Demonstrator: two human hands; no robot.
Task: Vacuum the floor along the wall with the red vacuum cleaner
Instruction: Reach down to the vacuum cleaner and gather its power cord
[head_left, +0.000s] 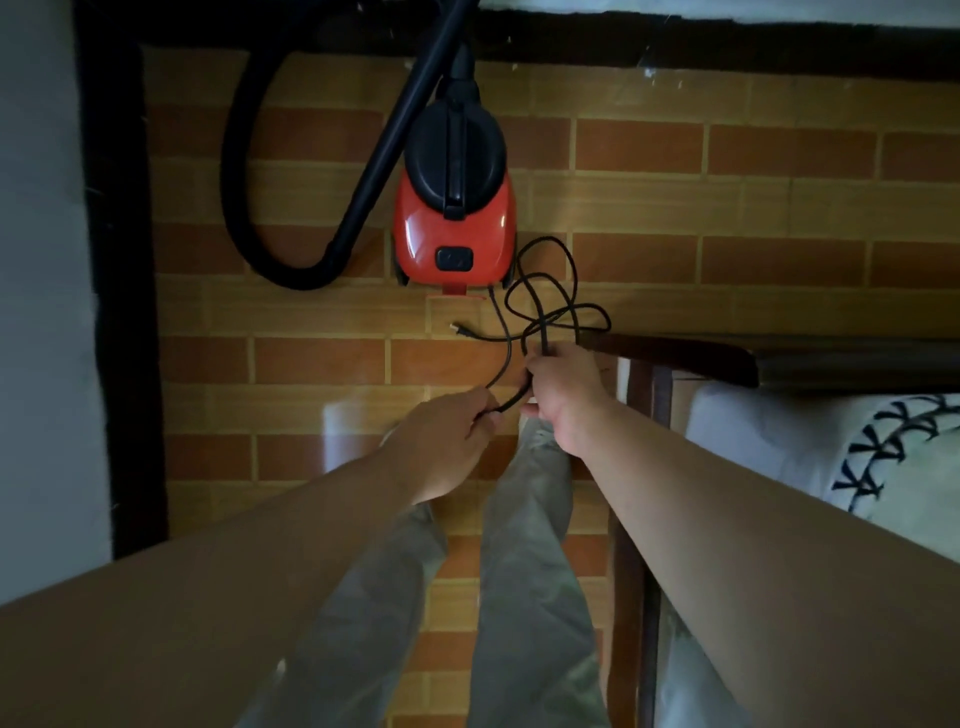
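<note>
The red vacuum cleaner (453, 208) with a black top and handle stands on the tiled floor near the far wall. Its black hose (244, 208) loops to the left and a black tube (400, 130) leans across it. The black power cord (550, 306) lies in tangled loops beside the vacuum's rear, and its plug (457, 328) rests on the floor. My left hand (447, 447) pinches one strand of the cord. My right hand (563, 389) grips a bundle of the loops just below the tangle.
A black skirting (119, 312) runs along the left wall and the far wall. A dark wooden bed frame (675, 358) with a white patterned pillow (831, 452) stands at the right. My legs in grey trousers are below my hands.
</note>
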